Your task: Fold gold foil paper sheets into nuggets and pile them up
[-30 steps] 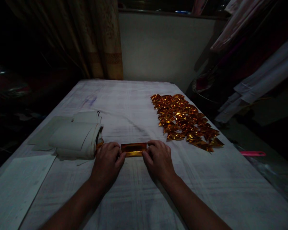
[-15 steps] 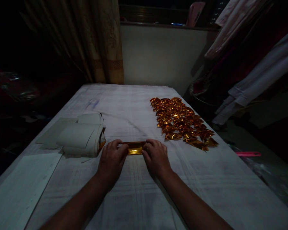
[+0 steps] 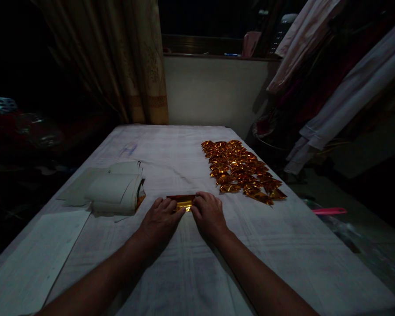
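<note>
While both forearms reach in over the table (image 3: 184, 281) from its near side, the two hands meet at a small strip of gold foil (image 3: 184, 204) that lies flat near the middle, crosswise to the person. The left hand (image 3: 163, 217) grasps the strip's left end, its fingers bent over the foil and its thumb stretched along the near edge; the right hand (image 3: 209, 213) grips the right end between thumb and curled fingers. Between them the middle of the strip shows, dark along the far edge and bright toward the near one. How firmly either hand presses cannot be told. To the left, near the left hand but apart from it, sits a stack of pale paper (image 3: 113, 191), its upper sheets curved, with a bit of gold at its right end. Nearer the person on that side lies a flat white sheet (image 3: 42, 250). On the right, beyond the right hand and well apart from it, many folded gold pieces (image 3: 238, 169) lie close together in rough rows. Behind the table are a patterned curtain (image 3: 145, 74) and a pale wall (image 3: 210, 90); clothes (image 3: 352, 96) hang at the right, and a pink handle (image 3: 329, 211) shows beside the table's right edge.
</note>
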A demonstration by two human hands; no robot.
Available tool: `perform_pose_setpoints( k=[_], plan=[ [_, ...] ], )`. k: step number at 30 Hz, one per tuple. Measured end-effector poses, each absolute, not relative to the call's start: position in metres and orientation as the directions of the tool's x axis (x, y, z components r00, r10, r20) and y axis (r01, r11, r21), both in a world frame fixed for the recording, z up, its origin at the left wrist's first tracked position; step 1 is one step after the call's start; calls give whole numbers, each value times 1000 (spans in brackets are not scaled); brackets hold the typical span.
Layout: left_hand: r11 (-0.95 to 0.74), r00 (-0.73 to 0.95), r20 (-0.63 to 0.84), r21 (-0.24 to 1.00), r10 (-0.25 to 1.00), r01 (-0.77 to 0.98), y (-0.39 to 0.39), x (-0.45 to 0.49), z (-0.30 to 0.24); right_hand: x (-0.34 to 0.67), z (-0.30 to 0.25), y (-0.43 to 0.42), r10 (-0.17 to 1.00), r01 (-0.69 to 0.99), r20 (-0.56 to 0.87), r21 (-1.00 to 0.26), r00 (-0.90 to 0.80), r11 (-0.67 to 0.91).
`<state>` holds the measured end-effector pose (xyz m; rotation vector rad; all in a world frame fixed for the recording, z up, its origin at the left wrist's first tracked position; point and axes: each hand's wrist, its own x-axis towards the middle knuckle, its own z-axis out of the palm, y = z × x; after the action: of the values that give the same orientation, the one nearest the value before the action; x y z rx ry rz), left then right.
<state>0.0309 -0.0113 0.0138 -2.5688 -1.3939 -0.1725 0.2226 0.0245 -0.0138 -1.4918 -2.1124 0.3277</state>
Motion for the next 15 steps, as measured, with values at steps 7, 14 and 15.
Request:
perform_pose_setpoints(
  k=[7,14,15],
  plan=[
    [-508,532,208,-160,821,847,-20,7,18,223,-9,23,927,796,273,-485,-256,363],
    [-487,505,247,-134,827,863,-27,-12,15,223,-9,24,930,808,260,-469,-260,357],
    [-485,505,251,-141,826,863,-27,-13,15,223,-9,24,930,811,260,-464,-260,356]
  ],
)
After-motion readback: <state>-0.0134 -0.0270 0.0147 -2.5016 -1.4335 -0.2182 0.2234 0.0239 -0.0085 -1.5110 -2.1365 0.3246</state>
